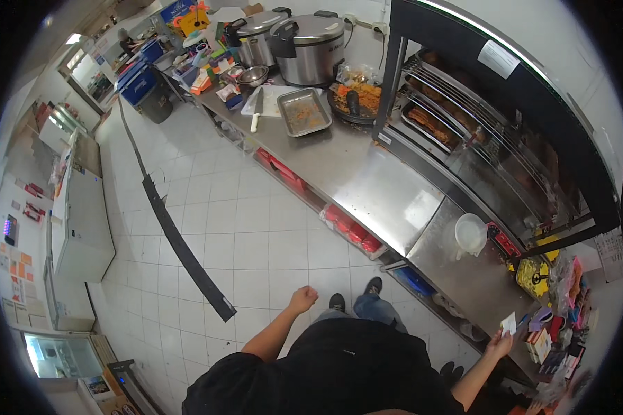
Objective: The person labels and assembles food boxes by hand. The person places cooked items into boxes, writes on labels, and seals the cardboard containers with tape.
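My left hand (304, 299) hangs over the tiled floor in front of my body, its fingers curled in, with nothing seen in it. At the lower right, my right hand (499, 344) grips a small white card or paper (509, 323) near the edge of a stainless steel counter (384, 189). Beside that hand are a small box (539, 346) and other packaged items on the counter. A white plastic container (470, 233) stands farther up the counter, in front of a glass-fronted heated display cabinet (394, 136) with food on its racks.
A white-handled knife (258, 110) lies on a white cutting board (276, 95), beside a metal tray (305, 112) with food scraps. A round black pan (354, 113) and large rice cookers (311, 49) stand behind. A long black strip (187, 249) crosses the floor. White chest freezers (83, 228) line the left.
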Available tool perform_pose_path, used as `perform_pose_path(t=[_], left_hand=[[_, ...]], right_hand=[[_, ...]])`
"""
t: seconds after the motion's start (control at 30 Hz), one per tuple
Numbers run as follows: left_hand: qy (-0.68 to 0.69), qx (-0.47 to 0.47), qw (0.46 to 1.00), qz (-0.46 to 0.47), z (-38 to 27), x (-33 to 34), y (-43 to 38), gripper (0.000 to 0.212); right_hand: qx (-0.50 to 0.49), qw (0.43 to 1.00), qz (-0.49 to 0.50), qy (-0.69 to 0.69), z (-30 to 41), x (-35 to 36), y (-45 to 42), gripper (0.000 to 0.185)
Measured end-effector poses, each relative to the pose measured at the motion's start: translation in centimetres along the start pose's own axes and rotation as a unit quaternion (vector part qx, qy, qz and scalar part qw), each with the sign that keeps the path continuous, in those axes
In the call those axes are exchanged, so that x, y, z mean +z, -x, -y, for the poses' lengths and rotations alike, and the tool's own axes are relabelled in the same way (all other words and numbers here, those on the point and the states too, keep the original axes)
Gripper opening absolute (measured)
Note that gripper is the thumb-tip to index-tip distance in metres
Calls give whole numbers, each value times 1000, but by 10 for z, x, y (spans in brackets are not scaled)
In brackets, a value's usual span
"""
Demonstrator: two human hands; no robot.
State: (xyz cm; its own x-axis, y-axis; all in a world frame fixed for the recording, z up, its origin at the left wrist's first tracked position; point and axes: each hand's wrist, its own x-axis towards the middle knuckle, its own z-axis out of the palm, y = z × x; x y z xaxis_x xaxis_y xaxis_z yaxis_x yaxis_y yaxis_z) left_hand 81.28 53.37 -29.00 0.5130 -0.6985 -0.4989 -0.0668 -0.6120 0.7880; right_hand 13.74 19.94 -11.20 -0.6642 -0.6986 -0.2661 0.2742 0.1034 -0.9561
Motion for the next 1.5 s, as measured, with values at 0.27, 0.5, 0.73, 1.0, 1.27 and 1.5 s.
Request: perform_pose_path(t=[0.27,0.5,0.73,1.0,1.27,1.5], left_hand=[[-153,-102,981,-57,115,-38,40,24],[-30,-29,996,-77,9,-13,-8,30],[10,154,979,-134,-174,-134,-117,19],[31,126,924,-360,-232,-416,-333,38],[-148,150,830,-516,-206,-635,-677,47],[-263,221,876,-340,-263,-857,-844,42]], right_hand=[[40,999,12,-26,-21,-87,-81,26],[95,907,406,57,-14,227,165,66],[64,719,692,11,23,388,301,52],[-97,706,651,261,-83,507,332,50],[112,831,350,419,-131,529,403,25],[86,814,337,465,-133,585,439,20]])
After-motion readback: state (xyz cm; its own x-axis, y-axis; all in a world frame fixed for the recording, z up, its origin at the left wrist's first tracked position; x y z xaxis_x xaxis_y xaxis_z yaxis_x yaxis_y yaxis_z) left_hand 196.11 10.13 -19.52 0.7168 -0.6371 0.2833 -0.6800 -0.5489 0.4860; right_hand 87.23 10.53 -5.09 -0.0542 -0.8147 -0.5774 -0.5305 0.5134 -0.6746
